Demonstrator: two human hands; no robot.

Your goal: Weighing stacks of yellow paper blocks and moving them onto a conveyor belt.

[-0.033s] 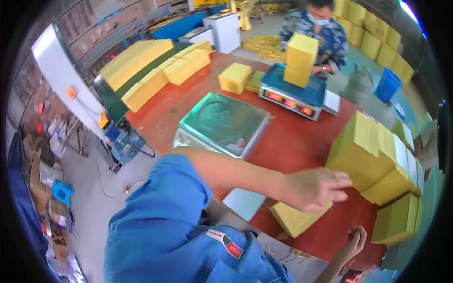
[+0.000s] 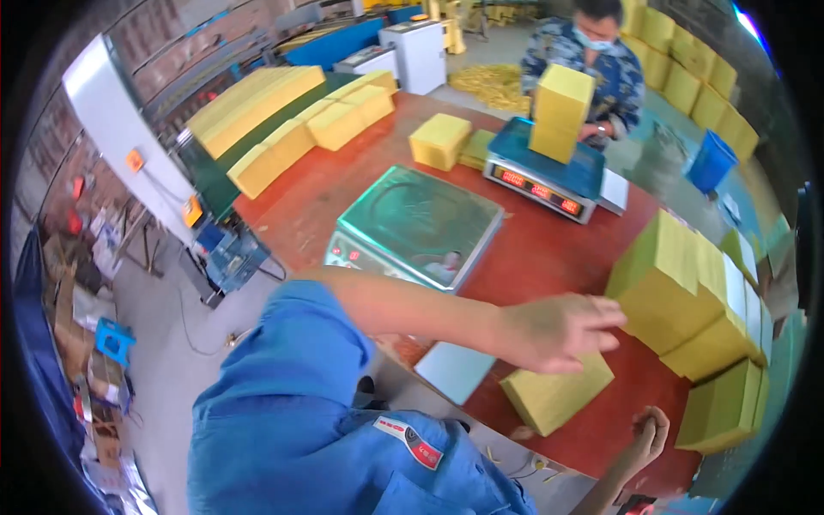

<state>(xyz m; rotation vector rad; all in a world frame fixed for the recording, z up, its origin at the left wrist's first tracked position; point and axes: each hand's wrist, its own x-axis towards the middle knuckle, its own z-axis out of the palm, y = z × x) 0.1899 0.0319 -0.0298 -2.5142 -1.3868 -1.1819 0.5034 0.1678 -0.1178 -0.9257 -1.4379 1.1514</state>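
My left hand (image 2: 558, 330) reaches across my body to the right, fingers spread, just above a flat yellow block (image 2: 554, 396) that lies near the front edge of the red-brown table (image 2: 549, 257). I cannot tell whether the hand touches the block; it holds nothing. My right hand (image 2: 648, 429) is curled into a fist at the table's front edge, right of that block, with nothing visible in it. A tall stack of yellow blocks (image 2: 687, 292) stands just right of my left hand.
A green-topped scale (image 2: 416, 223) sits mid-table, with a pale blue sheet (image 2: 455, 369) in front of it. Across the table a person (image 2: 592, 51) holds a yellow block stack (image 2: 560, 112) on a blue-topped scale (image 2: 541, 172). More yellow blocks (image 2: 335, 120) lie at the far left.
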